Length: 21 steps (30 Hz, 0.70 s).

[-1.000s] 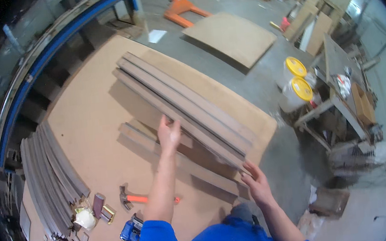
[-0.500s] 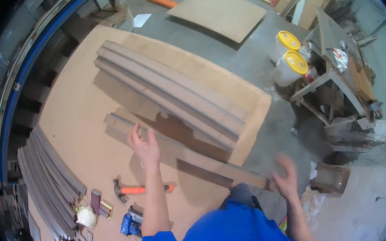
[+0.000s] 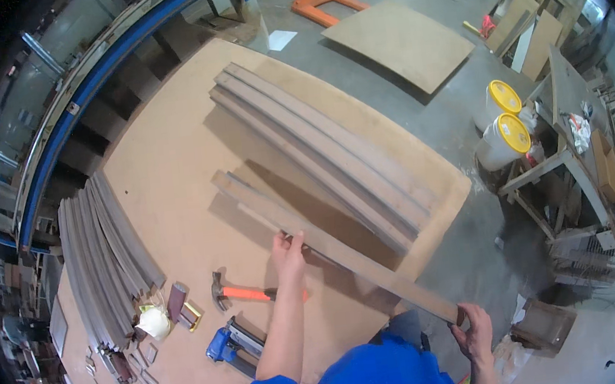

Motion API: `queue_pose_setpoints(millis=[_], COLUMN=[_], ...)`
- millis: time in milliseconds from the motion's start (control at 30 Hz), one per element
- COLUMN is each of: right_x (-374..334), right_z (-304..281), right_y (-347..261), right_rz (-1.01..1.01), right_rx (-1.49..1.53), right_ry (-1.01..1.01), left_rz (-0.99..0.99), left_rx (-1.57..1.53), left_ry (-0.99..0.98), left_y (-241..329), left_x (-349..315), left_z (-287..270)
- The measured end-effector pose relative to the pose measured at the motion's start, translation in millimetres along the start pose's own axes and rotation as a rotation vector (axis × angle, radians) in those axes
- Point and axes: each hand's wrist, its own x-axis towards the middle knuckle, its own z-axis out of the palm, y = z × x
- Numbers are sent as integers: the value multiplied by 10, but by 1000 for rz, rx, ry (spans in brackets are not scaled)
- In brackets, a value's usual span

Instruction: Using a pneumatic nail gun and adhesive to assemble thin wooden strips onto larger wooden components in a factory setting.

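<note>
A long, narrow wooden plank (image 3: 357, 262) slants across the near side of the table. Gripping its edge near the middle is my left hand (image 3: 289, 255), closed. My right hand (image 3: 475, 331) is closed around the near right end, which reaches past the table edge. Beyond it lies a stack of similar long wooden strips (image 3: 319, 156). Left of my left forearm are a claw hammer (image 3: 242, 293) with an orange handle and a blue nail gun (image 3: 228, 344), partly behind the arm.
Curved grey strips (image 3: 106, 253) are bunched at the table's left, with a white lump (image 3: 155, 322), a dark red block (image 3: 176, 301) and several small wood pieces (image 3: 147, 379). On the floor stand yellow-lidded buckets (image 3: 505, 141), a wooden frame stand (image 3: 573, 162) and an orange pallet jack (image 3: 320, 1).
Both hands, open and apart from the plank's faces before, have closed on it. The plank appears raised and tilted off the table. The whole view has shifted.
</note>
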Motion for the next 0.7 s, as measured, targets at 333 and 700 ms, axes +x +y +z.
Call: queue_pose_setpoints(millis=[333,700], right_x=[518,898], right_z=[46,286], right_y=[-760,-914], right_rz=[-48,365], right_rx=[302,988], right_ry=[45,-238], left_rz=[-148,-95], left_rx=[-472,-183], left_ry=[-149,-104], left_y=[937,920], left_x=[70,751], left_z=[510,669])
